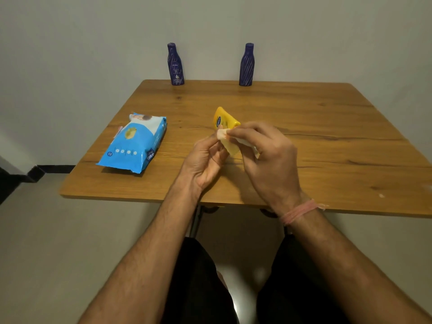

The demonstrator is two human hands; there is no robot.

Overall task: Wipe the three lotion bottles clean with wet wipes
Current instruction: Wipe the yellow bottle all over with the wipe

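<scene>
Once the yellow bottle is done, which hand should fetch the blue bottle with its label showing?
Probably the left hand: that bottle stands at the table's far left, on its side. The right hand holds the wipe against the yellow bottle.

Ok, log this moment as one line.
stage: wiping yellow bottle | left hand: holds bottle | right hand: pinches wipe | blue bottles: upright, far edge

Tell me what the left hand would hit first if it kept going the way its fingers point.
The left hand points up and away, its fingers already pinching the wipe. Straight on, it would most likely meet the yellow bottle lying just beyond, though depth from this single view is uncertain.
</scene>
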